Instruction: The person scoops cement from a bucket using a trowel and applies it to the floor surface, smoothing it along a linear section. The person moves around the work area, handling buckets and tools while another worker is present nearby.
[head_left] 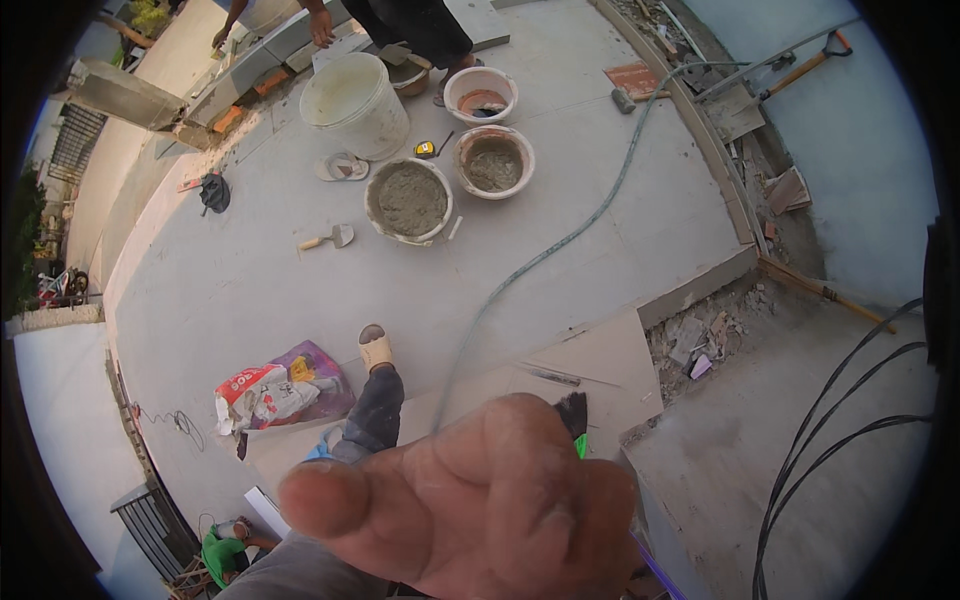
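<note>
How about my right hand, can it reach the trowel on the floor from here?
Probably not without moving closer: the right hand is raised near the camera, while the trowel lies well ahead on the floor. Nothing seems to cover it.

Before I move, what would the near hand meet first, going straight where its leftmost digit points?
Leftward, the near hand first lines up with the white strip, but depth is unclear.

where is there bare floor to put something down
Bare floor lies right of the green hose, short of the raised edging, and between the trowel and the sack. The crowded part is around the white bucket, where tubs and the tape measure sit close together. The hand in front hides some floor.
</note>
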